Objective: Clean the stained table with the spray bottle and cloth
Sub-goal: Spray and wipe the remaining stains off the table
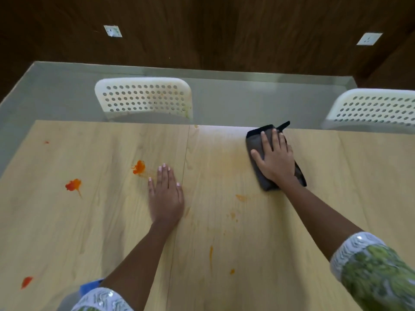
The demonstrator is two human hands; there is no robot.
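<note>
Two white chairs with rows of round holes in their backs are standing at the far side: one [143, 97] near the middle, showing faint orange marks on its right edge, the other [375, 108] at the right border. Two wall sockets, one [113, 31] on the left and one [369, 38] on the right, are sitting on dark wood panelling [224, 30]. A blue object [89, 286], perhaps plastic, is peeking out at the near edge.

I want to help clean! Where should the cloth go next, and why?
Probably slide the cloth under the right hand toward the near side, onto the faint orange smear just below it. Bright blotches by the flat left hand can wait.
</note>
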